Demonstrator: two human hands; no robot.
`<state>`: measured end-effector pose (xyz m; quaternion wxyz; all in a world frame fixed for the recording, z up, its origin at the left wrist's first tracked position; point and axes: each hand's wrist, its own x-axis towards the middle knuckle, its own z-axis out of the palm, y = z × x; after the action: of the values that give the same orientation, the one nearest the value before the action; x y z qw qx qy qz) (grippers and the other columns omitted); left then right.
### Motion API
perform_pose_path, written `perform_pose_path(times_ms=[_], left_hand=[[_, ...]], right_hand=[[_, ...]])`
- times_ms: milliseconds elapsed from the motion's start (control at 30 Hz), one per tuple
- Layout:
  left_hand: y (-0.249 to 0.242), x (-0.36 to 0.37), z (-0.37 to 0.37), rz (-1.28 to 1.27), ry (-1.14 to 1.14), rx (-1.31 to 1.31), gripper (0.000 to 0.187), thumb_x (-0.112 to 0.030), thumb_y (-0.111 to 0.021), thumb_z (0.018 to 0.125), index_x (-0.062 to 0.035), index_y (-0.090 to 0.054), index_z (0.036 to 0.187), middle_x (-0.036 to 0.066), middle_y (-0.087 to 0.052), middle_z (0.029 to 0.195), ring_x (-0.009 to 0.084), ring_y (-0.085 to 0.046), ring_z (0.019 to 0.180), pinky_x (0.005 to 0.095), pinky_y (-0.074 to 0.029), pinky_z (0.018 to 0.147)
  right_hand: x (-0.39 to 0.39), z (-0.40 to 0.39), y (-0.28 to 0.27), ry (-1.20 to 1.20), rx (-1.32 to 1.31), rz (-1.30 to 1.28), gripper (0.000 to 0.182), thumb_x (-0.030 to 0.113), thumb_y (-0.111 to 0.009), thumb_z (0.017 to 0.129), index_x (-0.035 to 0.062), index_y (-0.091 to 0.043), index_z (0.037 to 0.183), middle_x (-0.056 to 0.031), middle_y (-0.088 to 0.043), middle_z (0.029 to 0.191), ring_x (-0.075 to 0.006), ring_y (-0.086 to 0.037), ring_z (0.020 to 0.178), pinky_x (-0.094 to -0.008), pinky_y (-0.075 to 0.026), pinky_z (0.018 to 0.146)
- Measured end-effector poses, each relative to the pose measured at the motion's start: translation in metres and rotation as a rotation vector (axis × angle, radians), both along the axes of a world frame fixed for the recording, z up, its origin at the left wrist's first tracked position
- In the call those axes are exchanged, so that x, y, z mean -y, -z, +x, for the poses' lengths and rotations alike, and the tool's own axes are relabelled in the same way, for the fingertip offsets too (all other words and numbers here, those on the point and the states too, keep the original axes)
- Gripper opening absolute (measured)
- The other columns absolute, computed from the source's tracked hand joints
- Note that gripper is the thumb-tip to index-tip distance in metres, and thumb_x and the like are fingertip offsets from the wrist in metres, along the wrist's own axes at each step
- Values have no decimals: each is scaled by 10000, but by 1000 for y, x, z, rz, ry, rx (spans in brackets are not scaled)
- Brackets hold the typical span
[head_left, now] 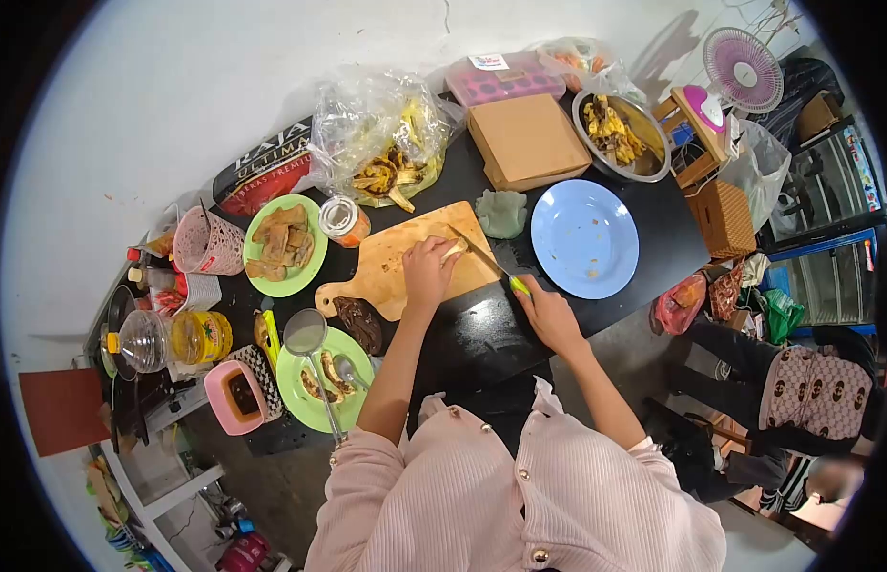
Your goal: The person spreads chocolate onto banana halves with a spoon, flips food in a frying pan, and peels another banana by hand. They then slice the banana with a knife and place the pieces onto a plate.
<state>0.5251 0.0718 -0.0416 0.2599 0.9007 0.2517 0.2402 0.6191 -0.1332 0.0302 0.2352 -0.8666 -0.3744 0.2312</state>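
Note:
My left hand (430, 271) is closed on a pale peeled banana piece (456, 249), holding it down on the wooden cutting board (391, 255). In my right hand (550, 320) is a knife (478, 250) with a green handle. Its blade lies over the board, just right of the banana and close to my left fingertips. A blue plate (586, 243) with a few small scraps stands right of the board. Beyond the board's far right corner sits a crumpled greenish plastic bag (501, 214). A dark brown item (358, 324) lies against the board's near left edge.
Left stand a green plate of brown slices (287, 246), a jar (343, 221), and another green plate (315, 412) carrying a strainer (306, 334). Behind are a bag of peels (381, 143), a cardboard box (526, 141) and a metal bowl (622, 136). Another person (796, 381) is at right.

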Motion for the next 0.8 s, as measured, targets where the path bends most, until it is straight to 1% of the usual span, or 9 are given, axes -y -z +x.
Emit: perform_pose_path(times_ms=[100,133,300,367,433,500,567,667,800], left_hand=[[-1,0,0,20,0,-16,251,-244,-672,779,-105,-688,987,28,-623,931,234,-552,872,390,-378,807],[-1,0,0,13,0,-8,249,-247,-676,774,-104,-693,977,27,-624,910,233,-553,852,392,-383,792],[-3,0,-4,19,3,-10,271,-257,-684,765,-105,-696,989,33,-628,891,233,-561,854,383,-388,779],[0,-1,-6,-1,-15,0,291,-269,-695,754,-106,-696,995,34,-631,892,228,-564,882,387,-377,804],[0,-1,-8,-56,-20,-12,284,-287,-688,763,-123,-699,995,20,-626,893,213,-557,891,401,-339,884],[-2,0,-10,-41,-22,-39,295,-284,-699,753,-113,-696,993,21,-631,902,217,-562,905,412,-325,916],[-3,-1,-11,-64,-16,-37,288,-264,-710,742,-106,-694,983,23,-639,918,204,-578,911,427,-297,971],[-3,0,-11,-45,-37,-34,298,-278,-716,731,-109,-696,976,22,-639,919,197,-577,910,432,-284,994],[-1,-1,-12,-25,-44,-43,291,-282,-717,730,-111,-699,965,19,-637,912,201,-573,909,441,-274,1008]], right_hand=[[-17,3,10,-28,14,-17,270,302,-424,960,112,-448,1149,-261,-589,690,-457,-576,675,-538,-434,584],[-25,1,12,-22,25,-17,265,334,-427,947,149,-426,1137,-264,-598,684,-492,-577,674,-582,-449,586],[-20,-14,11,-9,60,-50,276,307,-436,947,123,-402,1150,-261,-597,665,-478,-585,652,-580,-449,567],[-5,-20,16,22,52,-34,277,290,-449,944,107,-406,1147,-255,-596,654,-465,-589,644,-564,-457,562],[9,-22,19,43,45,0,266,273,-455,943,99,-422,1142,-256,-599,670,-459,-590,657,-551,-459,568],[14,-23,14,77,-4,60,260,259,-456,944,93,-433,1143,-256,-605,695,-456,-590,671,-540,-461,581],[13,-23,1,74,-34,9,272,263,-443,949,98,-432,1165,-253,-610,715,-457,-589,685,-535,-459,604],[14,-25,-1,33,-12,-2,308,301,-435,949,117,-441,1196,-254,-615,724,-457,-594,702,-540,-465,630],[16,-28,4,27,-2,-13,314,313,-431,950,124,-448,1201,-245,-623,732,-450,-599,697,-528,-475,624]])
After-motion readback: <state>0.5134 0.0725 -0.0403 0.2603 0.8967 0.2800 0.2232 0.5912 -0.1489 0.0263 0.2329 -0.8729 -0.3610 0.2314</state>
